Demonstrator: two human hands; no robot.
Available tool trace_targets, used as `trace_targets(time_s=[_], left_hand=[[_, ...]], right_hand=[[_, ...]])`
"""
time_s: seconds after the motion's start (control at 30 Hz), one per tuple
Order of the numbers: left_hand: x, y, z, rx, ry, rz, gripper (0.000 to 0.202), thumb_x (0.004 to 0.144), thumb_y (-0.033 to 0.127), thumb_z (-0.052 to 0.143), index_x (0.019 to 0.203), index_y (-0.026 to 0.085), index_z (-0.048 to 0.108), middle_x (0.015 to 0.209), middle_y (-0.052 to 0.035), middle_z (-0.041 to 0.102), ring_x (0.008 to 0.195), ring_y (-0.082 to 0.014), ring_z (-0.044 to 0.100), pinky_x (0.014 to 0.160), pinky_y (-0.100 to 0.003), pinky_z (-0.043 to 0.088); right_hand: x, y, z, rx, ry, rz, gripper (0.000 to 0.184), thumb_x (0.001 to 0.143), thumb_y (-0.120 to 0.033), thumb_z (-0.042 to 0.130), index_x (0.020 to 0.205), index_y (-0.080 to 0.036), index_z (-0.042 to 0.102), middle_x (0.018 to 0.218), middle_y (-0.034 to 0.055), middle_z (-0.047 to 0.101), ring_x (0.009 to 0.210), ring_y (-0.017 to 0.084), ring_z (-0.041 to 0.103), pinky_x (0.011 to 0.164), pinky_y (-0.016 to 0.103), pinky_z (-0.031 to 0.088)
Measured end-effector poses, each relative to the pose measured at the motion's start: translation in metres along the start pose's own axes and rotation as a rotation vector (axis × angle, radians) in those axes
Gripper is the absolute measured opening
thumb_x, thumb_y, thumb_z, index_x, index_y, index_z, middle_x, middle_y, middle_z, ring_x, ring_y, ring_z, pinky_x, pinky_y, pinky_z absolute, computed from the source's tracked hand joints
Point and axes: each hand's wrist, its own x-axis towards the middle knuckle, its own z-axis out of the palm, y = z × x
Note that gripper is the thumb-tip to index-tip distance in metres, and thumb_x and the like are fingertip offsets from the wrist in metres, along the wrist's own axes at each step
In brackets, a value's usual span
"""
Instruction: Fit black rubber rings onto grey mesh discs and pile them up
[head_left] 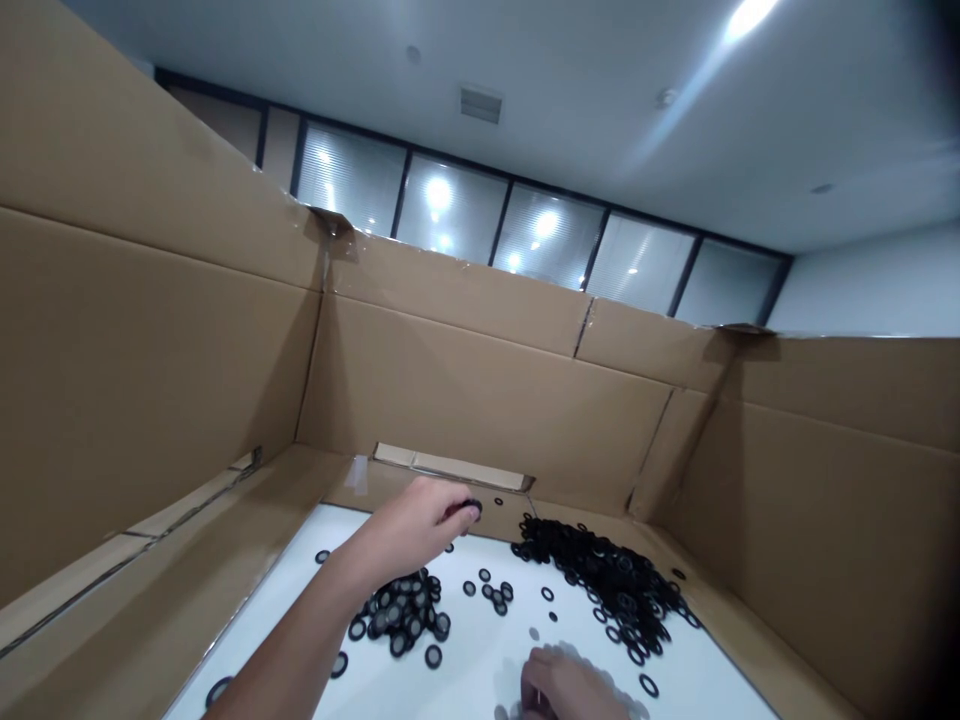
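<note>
My left hand [433, 512] is raised over the far edge of a white board [465, 690], pinching a small black ring [472, 506] between thumb and fingertips. Low at the front, my right hand [570, 685] has its fingers curled down at the board, and what they hold, if anything, is hidden. Around that hand lie several thin grey translucent discs [534, 633]. Below my left wrist is a heap of black rings with grey centres [401, 610]. A small cluster of similar pieces [498, 594] sits to its right.
A large pile of open black rings [619, 580] spreads along the board's right side. Single rings [649, 685] are scattered about, one on the cardboard [499, 501] beyond the board. Tall cardboard walls [480, 390] enclose the board at left, back and right.
</note>
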Motion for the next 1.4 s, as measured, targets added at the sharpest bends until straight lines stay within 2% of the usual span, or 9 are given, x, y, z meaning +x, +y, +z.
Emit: trace_targets(time_s=[0.13, 0.23, 0.33, 0.47, 0.57, 0.7, 0.93, 1.23, 1.4], left_hand=[[0.000, 0.000, 0.000, -0.044, -0.007, -0.022, 0.029, 0.094, 0.039, 0.049, 0.081, 0.020, 0.066, 0.077, -0.0036, 0.070, 0.069, -0.0196, 0.062, 0.060, -0.029, 0.040], [0.003, -0.002, 0.005, -0.101, -0.001, -0.053, 0.022, 0.094, 0.035, 0.049, 0.093, 0.020, 0.066, 0.079, -0.0033, 0.072, 0.070, -0.0195, 0.066, 0.061, -0.029, 0.045], [0.007, -0.004, 0.013, -0.179, 0.037, -0.092, 0.021, 0.092, 0.034, 0.052, 0.105, 0.020, 0.061, 0.080, -0.0041, 0.074, 0.070, -0.0200, 0.069, 0.059, -0.028, 0.049], [0.012, -0.002, 0.020, -0.259, 0.103, -0.127, 0.019, 0.089, 0.036, 0.058, 0.090, 0.017, 0.061, 0.077, -0.0067, 0.075, 0.070, -0.0204, 0.071, 0.060, -0.028, 0.052], [0.013, 0.005, 0.018, -0.314, 0.146, -0.136, 0.025, 0.089, 0.040, 0.059, 0.082, 0.016, 0.062, 0.076, -0.0084, 0.076, 0.069, -0.0196, 0.071, 0.062, -0.029, 0.053], [0.010, 0.017, 0.012, -0.541, 0.193, -0.130, 0.029, 0.085, 0.043, 0.067, 0.083, 0.013, 0.067, 0.077, -0.0089, 0.075, 0.075, -0.0202, 0.071, 0.070, -0.031, 0.055], [0.004, 0.028, 0.008, -0.697, -0.007, -0.080, 0.027, 0.090, 0.040, 0.068, 0.098, 0.014, 0.071, 0.094, -0.0094, 0.077, 0.093, -0.0202, 0.070, 0.085, -0.031, 0.054], [0.002, 0.033, 0.017, -0.730, 0.092, -0.067, 0.027, 0.092, 0.039, 0.068, 0.100, 0.013, 0.070, 0.089, -0.0082, 0.075, 0.084, -0.0174, 0.070, 0.079, -0.028, 0.055], [0.001, 0.035, 0.017, -0.719, 0.138, -0.060, 0.026, 0.091, 0.038, 0.069, 0.091, 0.013, 0.068, 0.081, -0.0055, 0.072, 0.077, -0.0154, 0.068, 0.072, -0.025, 0.055]], right_hand=[[0.001, 0.005, -0.013, 0.171, 0.047, 0.038, 0.014, 0.077, -0.017, 0.061, 0.084, -0.022, 0.072, 0.086, 0.0033, 0.073, 0.078, 0.021, 0.066, 0.066, 0.026, 0.043], [0.000, -0.005, -0.041, 0.361, 0.141, -0.037, 0.007, 0.081, -0.018, 0.060, 0.080, -0.019, 0.067, 0.082, 0.0038, 0.071, 0.076, 0.019, 0.063, 0.065, 0.025, 0.042], [0.002, -0.023, -0.078, 0.538, 0.262, -0.124, 0.012, 0.087, -0.027, 0.059, 0.080, -0.018, 0.062, 0.081, 0.0041, 0.067, 0.074, 0.018, 0.057, 0.063, 0.026, 0.040], [0.011, -0.054, -0.117, 0.830, 0.481, -0.258, 0.020, 0.093, -0.038, 0.058, 0.085, -0.019, 0.059, 0.075, 0.0003, 0.056, 0.069, 0.016, 0.049, 0.063, 0.026, 0.039], [0.023, -0.078, -0.130, 0.958, 0.582, -0.348, 0.022, 0.092, -0.040, 0.061, 0.085, -0.019, 0.057, 0.079, 0.0008, 0.055, 0.070, 0.015, 0.049, 0.062, 0.026, 0.039], [0.042, -0.103, -0.134, 0.989, 0.651, -0.410, 0.020, 0.091, -0.037, 0.060, 0.083, -0.019, 0.057, 0.086, 0.0033, 0.056, 0.076, 0.017, 0.054, 0.064, 0.027, 0.044], [0.048, -0.101, -0.135, 0.907, 0.771, -0.396, 0.017, 0.091, -0.033, 0.057, 0.080, -0.020, 0.057, 0.085, 0.0024, 0.057, 0.070, 0.015, 0.055, 0.059, 0.026, 0.046], [0.028, -0.106, -0.138, 0.674, 0.885, -0.431, 0.008, 0.091, -0.023, 0.057, 0.083, -0.021, 0.057, 0.089, 0.0013, 0.058, 0.073, 0.014, 0.058, 0.060, 0.025, 0.046], [0.023, -0.105, -0.137, 0.659, 0.819, -0.452, 0.013, 0.097, -0.030, 0.054, 0.088, -0.021, 0.057, 0.088, 0.0012, 0.060, 0.073, 0.014, 0.058, 0.061, 0.025, 0.044]])
